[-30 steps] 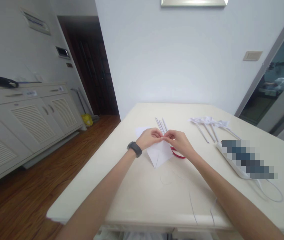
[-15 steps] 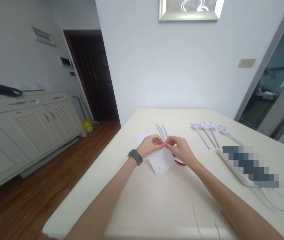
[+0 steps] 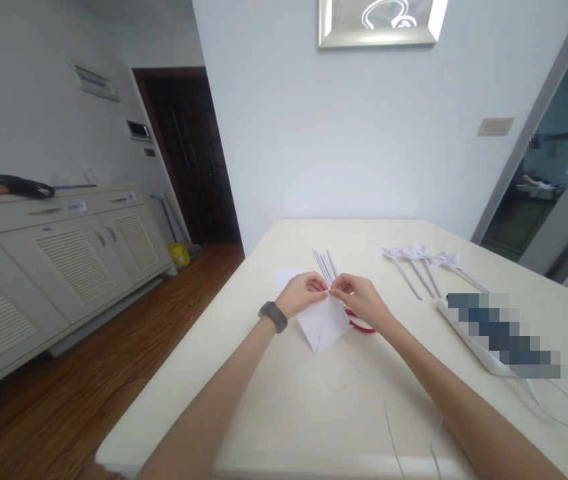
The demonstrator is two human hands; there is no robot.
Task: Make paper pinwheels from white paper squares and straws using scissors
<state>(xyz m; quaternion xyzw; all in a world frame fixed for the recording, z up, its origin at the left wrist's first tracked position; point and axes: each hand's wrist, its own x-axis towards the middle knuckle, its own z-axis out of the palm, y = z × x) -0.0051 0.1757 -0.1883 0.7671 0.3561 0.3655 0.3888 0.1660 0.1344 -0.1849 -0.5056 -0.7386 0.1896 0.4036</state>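
Observation:
A white sheet of paper (image 3: 320,327) hangs in front of me, its lower corner pointing toward me and a slit running up from it. My left hand (image 3: 303,293), with a dark watch on the wrist, is closed in a pinch at the paper's upper part. Close against it, my right hand (image 3: 359,295) pinches the same spot, fingertips almost touching. The fingers hide the exact fold there. Behind the hands lie several thin white sticks (image 3: 325,263). Red-handled scissors (image 3: 363,326) rest partly under the paper and my right hand.
More white paper (image 3: 287,275) lies beyond my left hand. Several white paper pinwheels on sticks (image 3: 417,253) lie at the right. Nearer is a white object with a cord (image 3: 469,343), its top blurred out. Thin cords (image 3: 390,427) run across the table's front edge.
The view has shifted slightly. Both hands keep their pinch on the paper at nearly the same place, and the red scissor handle shows a little more.

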